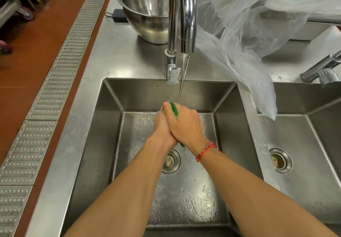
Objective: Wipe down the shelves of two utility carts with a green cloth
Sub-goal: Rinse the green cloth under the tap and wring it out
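Observation:
The green cloth (174,109) is squeezed between both hands over the left steel sink basin (103,126); only a small strip shows by the thumbs and a scrap near the wrist. My right hand (186,124) lies on top, pressed over my left hand (162,127). Both are shut on the cloth. Water runs from the chrome tap (187,24) just behind my fingers. No utility cart shelf is plainly visible.
A steel mixing bowl (147,9) stands behind the tap, with a black object (119,15) beside it. Clear plastic sheeting (245,39) hangs over the counter and the divider. A second basin (313,144) lies to the right. Metal floor grating (46,98) runs along the left.

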Available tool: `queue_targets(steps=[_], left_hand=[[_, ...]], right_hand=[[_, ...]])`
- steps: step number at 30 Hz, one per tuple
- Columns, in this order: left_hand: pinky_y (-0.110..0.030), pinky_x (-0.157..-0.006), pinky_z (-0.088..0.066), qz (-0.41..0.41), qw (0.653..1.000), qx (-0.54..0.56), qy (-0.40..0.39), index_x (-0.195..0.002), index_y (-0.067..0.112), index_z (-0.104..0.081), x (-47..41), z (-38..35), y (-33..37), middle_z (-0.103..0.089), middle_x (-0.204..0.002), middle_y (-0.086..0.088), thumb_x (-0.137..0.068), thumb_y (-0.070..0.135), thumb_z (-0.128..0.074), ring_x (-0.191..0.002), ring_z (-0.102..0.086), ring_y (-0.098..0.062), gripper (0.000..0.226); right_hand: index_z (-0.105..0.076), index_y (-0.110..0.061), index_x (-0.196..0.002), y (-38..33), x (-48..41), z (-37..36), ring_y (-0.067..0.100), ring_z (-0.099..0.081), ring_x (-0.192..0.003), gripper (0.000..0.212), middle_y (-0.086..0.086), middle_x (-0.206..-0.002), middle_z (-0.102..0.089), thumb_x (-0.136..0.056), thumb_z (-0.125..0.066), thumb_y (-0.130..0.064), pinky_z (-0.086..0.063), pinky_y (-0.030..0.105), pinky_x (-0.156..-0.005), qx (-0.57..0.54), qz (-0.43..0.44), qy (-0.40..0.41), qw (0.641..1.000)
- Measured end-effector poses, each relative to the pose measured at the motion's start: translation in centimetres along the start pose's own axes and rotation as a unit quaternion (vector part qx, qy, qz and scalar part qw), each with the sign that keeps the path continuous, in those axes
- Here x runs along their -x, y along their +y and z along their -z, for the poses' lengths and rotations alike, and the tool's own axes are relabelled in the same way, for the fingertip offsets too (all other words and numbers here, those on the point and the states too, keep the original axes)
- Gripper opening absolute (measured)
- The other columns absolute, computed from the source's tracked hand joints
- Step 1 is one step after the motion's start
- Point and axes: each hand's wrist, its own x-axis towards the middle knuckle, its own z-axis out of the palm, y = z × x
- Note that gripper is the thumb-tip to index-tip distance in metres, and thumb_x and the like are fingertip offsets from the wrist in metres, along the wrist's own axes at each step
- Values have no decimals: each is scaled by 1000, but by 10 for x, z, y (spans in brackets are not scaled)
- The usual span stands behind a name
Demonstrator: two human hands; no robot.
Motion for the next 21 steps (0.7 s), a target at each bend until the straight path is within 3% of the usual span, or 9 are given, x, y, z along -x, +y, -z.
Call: queue_targets(steps=[3, 7, 10, 12, 15, 18, 19, 20, 21], left_hand=[[-36, -62, -57, -25, 989, -121, 88, -78, 12, -66, 3, 7, 5, -69, -75, -9, -90, 38, -65, -68, -68, -25, 29], [-33, -53, -57, -50, 972, -193, 125, -95, 10, -68, 9, 21, 17, -74, -89, -12, -91, 38, -67, -73, -73, -25, 28], [-26, -48, -52, -41, 959, -254, 117, -114, 17, -61, 10, 31, 20, -70, -103, -9, -98, 41, -54, -82, -68, -20, 29], [-30, -55, -54, -22, 960, -265, 86, -119, 21, -59, 13, 32, 15, -68, -107, -8, -100, 47, -48, -90, -67, -22, 34], [-41, -77, -58, 34, 985, -172, 8, -117, 17, -68, 16, 27, 8, -71, -111, -14, -95, 63, -42, -101, -69, -28, 57], [-38, -80, -54, 44, 991, -119, -36, -119, 12, -69, 13, 26, 11, -71, -115, -16, -95, 62, -39, -97, -69, -27, 63], [-38, -78, -51, 36, 991, -118, -45, -118, 12, -69, 12, 26, 13, -70, -117, -17, -96, 59, -39, -94, -68, -28, 60], [-38, -75, -49, 29, 991, -116, -51, -114, 12, -70, 12, 26, 15, -70, -115, -18, -95, 56, -40, -90, -67, -29, 56], [-37, -70, -47, 24, 992, -114, -53, -110, 13, -71, 11, 27, 17, -71, -110, -17, -94, 54, -42, -87, -67, -30, 53]], right_hand=[[-52, -23, -66, 17, -6, 3, 30, -61, -71, 51, 8, -74, -68, -100, -33, -55, -50, 38, -68, -2, -56, -54, 997], [-66, -15, -82, 35, -6, 8, 24, -65, -81, 53, 3, -81, -70, -100, -36, -55, -51, 36, -77, -77, -146, -73, 984], [-66, -16, -80, 35, -1, 6, 20, -65, -82, 51, -1, -79, -70, -98, -41, -57, -53, 39, -81, -146, -160, -71, 974], [-65, -14, -77, 25, 4, 5, 20, -65, -78, 52, 1, -76, -69, -98, -43, -55, -52, 38, -78, -175, -157, -76, 969], [-60, -13, -65, 12, 7, 3, 15, -59, -66, 53, -1, -67, -64, -99, -45, -52, -47, 33, -68, -220, -142, -108, 959], [-54, -18, -57, 18, 6, 6, 7, -48, -56, 53, -5, -57, -52, -98, -47, -51, -39, 29, -58, -149, -79, -76, 983], [-62, -22, -68, 25, 4, 6, 6, -51, -64, 43, -4, -68, -56, -97, -48, -51, -42, 28, -63, -115, -67, -34, 991], [-69, -28, -92, 33, 0, 6, 8, -56, -81, 34, -2, -88, -61, -94, -47, -55, -46, 29, -76, -95, -83, -15, 992], [-63, -32, -117, 35, -3, 8, 12, -58, -98, 43, 2, -109, -61, -91, -45, -61, -48, 33, -89, -107, -130, -39, 985]])
